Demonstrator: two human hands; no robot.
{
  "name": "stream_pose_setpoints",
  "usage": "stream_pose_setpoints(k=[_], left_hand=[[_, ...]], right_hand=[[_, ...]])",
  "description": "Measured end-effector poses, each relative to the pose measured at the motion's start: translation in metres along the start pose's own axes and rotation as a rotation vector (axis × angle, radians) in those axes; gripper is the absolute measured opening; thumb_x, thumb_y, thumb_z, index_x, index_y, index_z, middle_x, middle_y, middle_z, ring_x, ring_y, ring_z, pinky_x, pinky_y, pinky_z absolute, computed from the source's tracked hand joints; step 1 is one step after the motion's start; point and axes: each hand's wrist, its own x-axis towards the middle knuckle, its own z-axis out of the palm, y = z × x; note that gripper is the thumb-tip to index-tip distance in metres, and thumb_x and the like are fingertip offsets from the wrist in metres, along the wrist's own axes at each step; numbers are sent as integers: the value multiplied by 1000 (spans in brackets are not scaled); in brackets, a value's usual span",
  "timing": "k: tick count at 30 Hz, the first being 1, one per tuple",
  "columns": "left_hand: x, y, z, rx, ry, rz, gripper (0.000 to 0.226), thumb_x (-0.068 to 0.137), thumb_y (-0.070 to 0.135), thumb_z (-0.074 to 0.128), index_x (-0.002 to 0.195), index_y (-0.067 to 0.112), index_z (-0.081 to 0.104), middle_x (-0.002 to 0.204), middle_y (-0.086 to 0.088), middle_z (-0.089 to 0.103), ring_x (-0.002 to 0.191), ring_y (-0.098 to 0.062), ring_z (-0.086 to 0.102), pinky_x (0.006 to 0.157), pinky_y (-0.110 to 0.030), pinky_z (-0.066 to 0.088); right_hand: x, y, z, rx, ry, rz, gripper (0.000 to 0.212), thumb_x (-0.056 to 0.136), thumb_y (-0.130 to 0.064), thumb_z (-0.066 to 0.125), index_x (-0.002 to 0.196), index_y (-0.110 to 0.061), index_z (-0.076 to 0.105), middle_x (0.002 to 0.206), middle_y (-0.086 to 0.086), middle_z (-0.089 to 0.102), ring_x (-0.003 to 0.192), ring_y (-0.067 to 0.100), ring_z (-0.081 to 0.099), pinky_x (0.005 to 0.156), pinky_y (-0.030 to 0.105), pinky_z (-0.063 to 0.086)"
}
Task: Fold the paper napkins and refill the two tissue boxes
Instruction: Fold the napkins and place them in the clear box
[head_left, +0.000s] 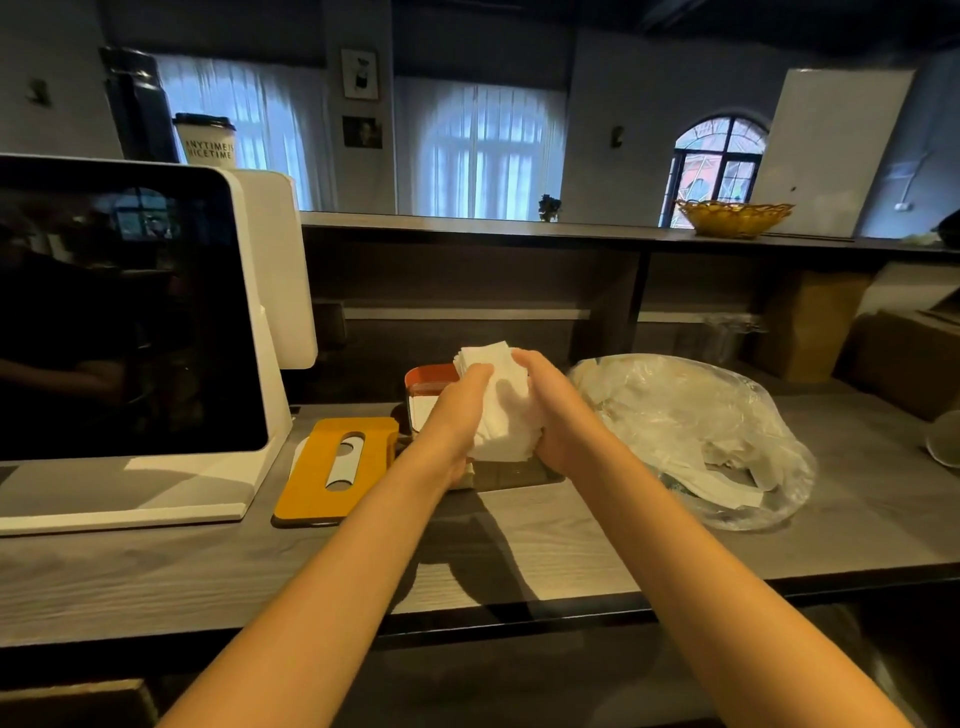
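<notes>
Plastic bag (696, 436) beside napkin-holding hands (457, 410).

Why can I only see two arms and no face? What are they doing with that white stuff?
The camera sits on the person's head and looks down, so you see only their arms. Both hands, the left hand and the right hand, hold a stack of white paper napkins above the grey counter. Behind the hands is an orange-red tissue box. A yellow lid with a slot lies to the left, beside a big white screen. To the right is a clear plastic bag with more napkins inside.
</notes>
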Motion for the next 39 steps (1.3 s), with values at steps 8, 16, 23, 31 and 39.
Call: stream_pose_setpoints(k=[8, 16, 23, 31, 39], left_hand=[[34, 17, -5, 535, 11, 209, 42, 107, 47, 30, 125, 16, 52, 107, -5, 61, 89, -15, 59, 71, -24, 48], [75, 26, -28, 529, 48, 36, 51, 106, 50, 33, 134, 13, 52, 117, -7, 61, 102, -19, 58, 96, -39, 49], [92, 13, -32, 471, 52, -157, 68, 100, 61, 41, 153, 18, 33, 154, -10, 40, 125, -29, 53, 95, -38, 51], [104, 9, -38, 477, 16, -158, 69, 100, 63, 37, 155, 21, 29, 157, -11, 36, 129, -31, 51, 99, -40, 48], [102, 8, -38, 464, 26, -132, 65, 102, 60, 37, 152, 19, 33, 155, -11, 38, 127, -30, 52, 89, -37, 49]], right_hand=[[26, -20, -3, -341, 69, 15, 11, 101, -22, 55, 105, -15, 47, 88, 5, 51, 73, 20, 49, 82, 35, 48], [89, -32, -13, -627, 127, 44, 33, 100, -21, 56, 130, -8, 52, 114, 12, 55, 104, 26, 57, 100, 39, 50], [113, -19, 3, -904, 3, 150, 40, 99, -19, 59, 137, -13, 48, 120, 10, 54, 111, 26, 57, 102, 38, 47], [127, 1, 7, -869, -183, 281, 40, 96, -17, 63, 134, -14, 50, 127, 10, 60, 112, 28, 59, 97, 38, 52], [122, -2, 6, -869, -157, 181, 57, 104, -46, 44, 149, -13, 35, 141, 16, 51, 125, 33, 54, 100, 41, 48]])
